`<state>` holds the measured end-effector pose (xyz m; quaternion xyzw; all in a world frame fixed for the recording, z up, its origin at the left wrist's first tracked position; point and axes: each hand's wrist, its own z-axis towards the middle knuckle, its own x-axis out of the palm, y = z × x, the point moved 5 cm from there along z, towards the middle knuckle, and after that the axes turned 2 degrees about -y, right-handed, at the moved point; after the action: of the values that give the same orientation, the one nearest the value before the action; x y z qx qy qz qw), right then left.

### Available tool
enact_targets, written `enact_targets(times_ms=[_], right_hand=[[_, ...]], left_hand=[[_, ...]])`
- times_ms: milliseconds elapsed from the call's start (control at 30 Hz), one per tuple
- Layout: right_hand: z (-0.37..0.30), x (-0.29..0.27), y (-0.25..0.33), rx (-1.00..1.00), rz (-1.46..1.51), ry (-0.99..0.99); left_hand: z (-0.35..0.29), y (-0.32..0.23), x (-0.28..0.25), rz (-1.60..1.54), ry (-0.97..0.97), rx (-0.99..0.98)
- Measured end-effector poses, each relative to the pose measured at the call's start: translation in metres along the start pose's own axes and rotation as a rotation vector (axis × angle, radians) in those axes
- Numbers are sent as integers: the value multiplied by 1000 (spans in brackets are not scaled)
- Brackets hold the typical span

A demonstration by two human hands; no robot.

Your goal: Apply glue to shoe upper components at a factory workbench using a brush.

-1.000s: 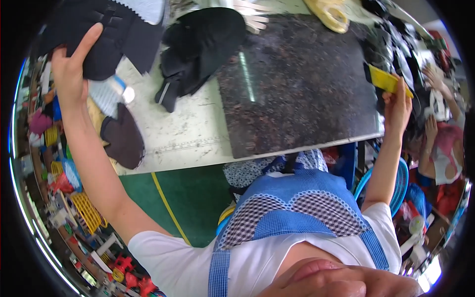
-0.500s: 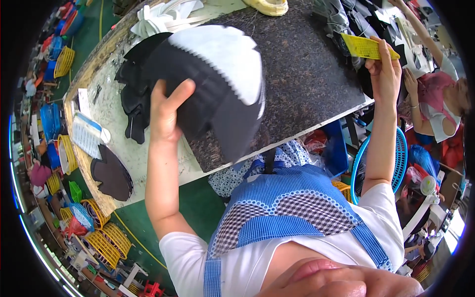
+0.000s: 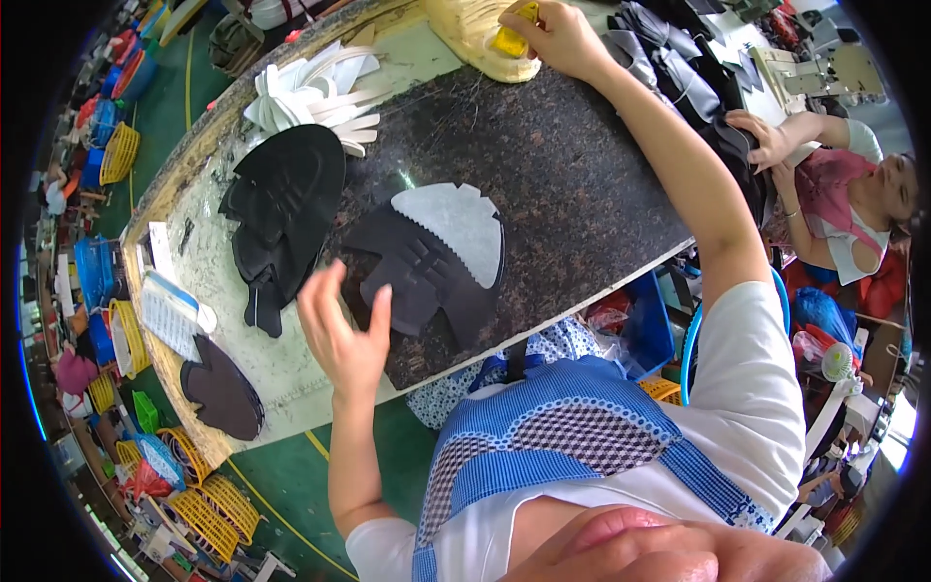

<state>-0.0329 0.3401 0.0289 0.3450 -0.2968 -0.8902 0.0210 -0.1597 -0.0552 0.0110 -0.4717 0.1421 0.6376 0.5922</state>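
Note:
A black shoe-upper piece [image 3: 417, 276] with a grey-white toothed-edge patch [image 3: 451, 225] lies on the dark speckled slab [image 3: 582, 184]. At its left edge my left hand [image 3: 344, 335] is open, thumb and fingers apart, holding nothing. At the far side my right hand [image 3: 561, 41] grips a yellow scraper [image 3: 514, 34], mostly hidden by the fingers, over a pale yellow dish [image 3: 461, 39]. Left of the slab rests a stack of black pieces [image 3: 286, 199]. Behind it are white curved strips [image 3: 315, 92].
A dark brown piece [image 3: 221, 388] and a white-blue pad [image 3: 173, 315] lie at the worktable's left end. Black material [image 3: 679, 73] is heaped at the far right, beside a co-worker's hand [image 3: 761, 141]. A blue bin [image 3: 648, 325] stands below the table's front edge.
The black shoe-upper piece, lifted in my left hand before, now lies on the slab, released. My right hand has carried the yellow scraper leftward and away to the pale yellow dish.

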Motion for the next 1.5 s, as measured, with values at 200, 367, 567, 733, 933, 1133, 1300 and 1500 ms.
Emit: enact_targets(times_ms=[200, 367, 567, 733, 933, 1133, 1300, 1500], right_hand=[[-45, -27, -91, 792, 609, -49], [-86, 42, 64, 763, 897, 78], [-97, 71, 113, 552, 260, -64], [-65, 110, 187, 115, 189, 326], [-91, 41, 103, 453, -5, 367], [-151, -2, 125, 578, 371, 239], [-133, -22, 135, 627, 333, 103], [-217, 4, 191, 342, 310, 334]], left_hand=[[-22, -32, 34, -227, 496, 320], [-22, -41, 65, -171, 340, 247], [-17, -44, 66, -233, 233, 186], [-10, -39, 60, -406, 128, 80], [-18, -22, 43, -486, 258, 27], [-22, -21, 36, -389, 266, 203], [-27, -25, 37, -254, 218, 298], [-36, -31, 38, -142, 183, 243]])
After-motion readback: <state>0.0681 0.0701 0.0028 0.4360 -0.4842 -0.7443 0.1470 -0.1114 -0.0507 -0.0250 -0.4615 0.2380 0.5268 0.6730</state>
